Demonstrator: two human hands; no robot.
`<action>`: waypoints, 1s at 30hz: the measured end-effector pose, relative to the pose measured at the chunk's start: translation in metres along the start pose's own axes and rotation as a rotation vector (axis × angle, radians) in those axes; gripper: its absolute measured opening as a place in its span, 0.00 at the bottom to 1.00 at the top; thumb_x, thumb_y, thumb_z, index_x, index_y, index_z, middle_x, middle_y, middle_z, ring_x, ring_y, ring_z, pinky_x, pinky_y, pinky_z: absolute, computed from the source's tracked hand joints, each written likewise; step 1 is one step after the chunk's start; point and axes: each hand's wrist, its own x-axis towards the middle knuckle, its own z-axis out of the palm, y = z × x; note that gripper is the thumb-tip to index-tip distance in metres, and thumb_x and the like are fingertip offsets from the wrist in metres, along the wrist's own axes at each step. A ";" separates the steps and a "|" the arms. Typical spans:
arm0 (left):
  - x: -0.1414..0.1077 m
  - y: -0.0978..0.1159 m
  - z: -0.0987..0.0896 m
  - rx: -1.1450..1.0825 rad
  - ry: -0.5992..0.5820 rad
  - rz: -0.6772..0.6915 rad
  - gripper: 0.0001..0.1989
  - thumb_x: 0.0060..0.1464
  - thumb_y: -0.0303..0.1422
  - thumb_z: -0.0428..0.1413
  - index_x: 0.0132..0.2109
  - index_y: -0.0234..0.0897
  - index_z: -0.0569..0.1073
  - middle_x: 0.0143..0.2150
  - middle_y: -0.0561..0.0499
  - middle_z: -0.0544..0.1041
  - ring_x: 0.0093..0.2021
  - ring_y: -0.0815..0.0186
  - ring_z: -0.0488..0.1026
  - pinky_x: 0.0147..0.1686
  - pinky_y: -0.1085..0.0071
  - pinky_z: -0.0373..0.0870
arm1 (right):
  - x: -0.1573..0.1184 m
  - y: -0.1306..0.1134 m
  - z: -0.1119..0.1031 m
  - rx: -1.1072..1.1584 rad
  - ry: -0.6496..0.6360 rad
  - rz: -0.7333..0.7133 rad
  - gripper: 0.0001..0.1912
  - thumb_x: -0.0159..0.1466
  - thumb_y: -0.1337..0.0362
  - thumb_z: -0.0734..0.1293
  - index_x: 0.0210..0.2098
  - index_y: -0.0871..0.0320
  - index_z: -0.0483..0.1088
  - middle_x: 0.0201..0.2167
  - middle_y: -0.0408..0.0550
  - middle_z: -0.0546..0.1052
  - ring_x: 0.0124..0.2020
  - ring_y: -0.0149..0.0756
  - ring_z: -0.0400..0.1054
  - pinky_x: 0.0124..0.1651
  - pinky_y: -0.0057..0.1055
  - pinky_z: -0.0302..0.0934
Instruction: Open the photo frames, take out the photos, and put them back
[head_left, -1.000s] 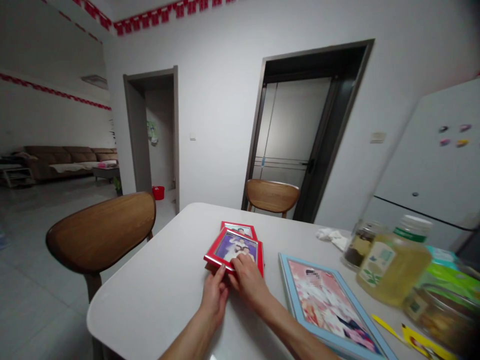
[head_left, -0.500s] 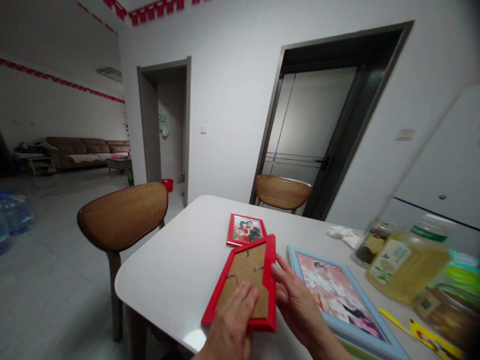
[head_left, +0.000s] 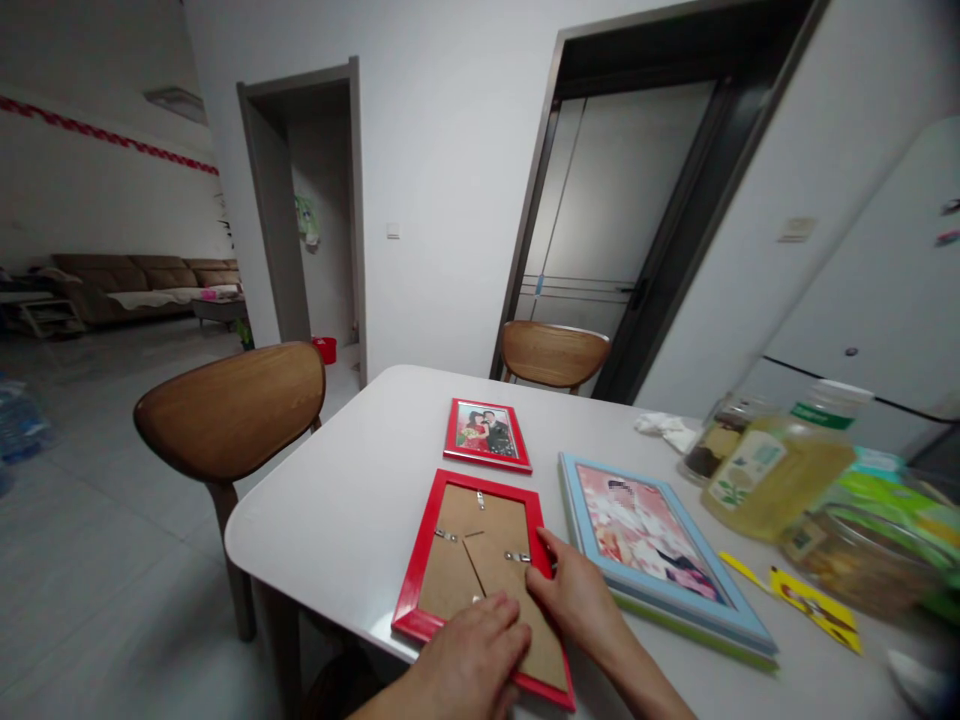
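Observation:
A red picture frame lies face down near the table's front edge, its brown backing board showing a stand flap and small metal clips. My left hand reaches over the near edge, fingers bent and close together on the board beside the lowest clip; its thumb is hidden. At the right edge my right hand grips the frame, with thumb and fingertips at the red border. Just beyond lies a second red frame, face up with a photo of a couple. To the right, a light blue frame rests on a green-edged one.
On the table's right side stand a bottle of yellow liquid, a dark-filled jar and a clear container. A yellow card and a crumpled tissue lie there. Wooden chairs stand left and behind.
The held red frame has come down from a tilt to lie nearly flat, nearer me and clear of the second frame. My left fingers have bent near its lower clip. The view has shifted.

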 end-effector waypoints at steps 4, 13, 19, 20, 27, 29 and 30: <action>0.003 -0.031 -0.023 0.048 0.249 -0.299 0.25 0.46 0.26 0.48 0.54 0.32 0.59 0.57 0.42 0.59 0.57 0.58 0.53 0.55 0.59 0.51 | -0.004 -0.007 -0.003 -0.195 -0.056 -0.066 0.22 0.50 0.66 0.57 0.44 0.67 0.64 0.36 0.58 0.71 0.38 0.41 0.66 0.41 0.32 0.57; 0.006 -0.073 -0.026 -0.020 0.332 -0.450 0.26 0.45 0.25 0.46 0.55 0.29 0.57 0.57 0.42 0.58 0.56 0.62 0.55 0.56 0.64 0.50 | 0.006 -0.017 0.000 -0.341 -0.122 -0.129 0.13 0.53 0.69 0.55 0.33 0.61 0.68 0.39 0.55 0.66 0.33 0.34 0.65 0.36 0.27 0.55; 0.006 -0.068 -0.024 -0.028 0.376 -0.446 0.26 0.45 0.24 0.45 0.55 0.27 0.58 0.56 0.41 0.60 0.56 0.61 0.56 0.55 0.64 0.52 | 0.009 -0.021 0.000 -0.454 -0.084 -0.110 0.13 0.56 0.66 0.54 0.34 0.59 0.69 0.35 0.53 0.67 0.31 0.36 0.64 0.33 0.30 0.54; 0.006 -0.068 -0.023 -0.032 0.390 -0.440 0.27 0.45 0.24 0.45 0.55 0.27 0.58 0.56 0.41 0.60 0.55 0.61 0.56 0.55 0.64 0.52 | 0.009 -0.025 0.000 -0.466 -0.047 -0.140 0.13 0.56 0.66 0.55 0.35 0.59 0.69 0.36 0.54 0.68 0.34 0.38 0.63 0.35 0.31 0.53; 0.006 -0.071 -0.019 -0.003 0.396 -0.436 0.26 0.45 0.23 0.44 0.54 0.24 0.58 0.55 0.38 0.60 0.55 0.60 0.57 0.55 0.62 0.52 | 0.019 -0.073 0.040 -0.251 -0.078 -0.409 0.12 0.58 0.63 0.56 0.32 0.58 0.70 0.34 0.50 0.70 0.37 0.34 0.61 0.40 0.27 0.51; 0.006 -0.073 -0.017 0.007 0.394 -0.435 0.26 0.45 0.23 0.44 0.54 0.24 0.58 0.55 0.38 0.60 0.55 0.60 0.56 0.55 0.61 0.52 | 0.024 -0.079 0.052 -0.264 -0.077 -0.393 0.12 0.58 0.63 0.56 0.28 0.59 0.70 0.30 0.50 0.70 0.33 0.32 0.61 0.37 0.26 0.52; 0.006 -0.073 -0.017 0.011 0.397 -0.436 0.26 0.45 0.23 0.44 0.54 0.24 0.58 0.55 0.38 0.60 0.55 0.59 0.56 0.55 0.61 0.52 | 0.027 -0.080 0.056 -0.273 -0.063 -0.379 0.12 0.58 0.64 0.56 0.27 0.59 0.70 0.29 0.49 0.70 0.32 0.32 0.61 0.37 0.25 0.52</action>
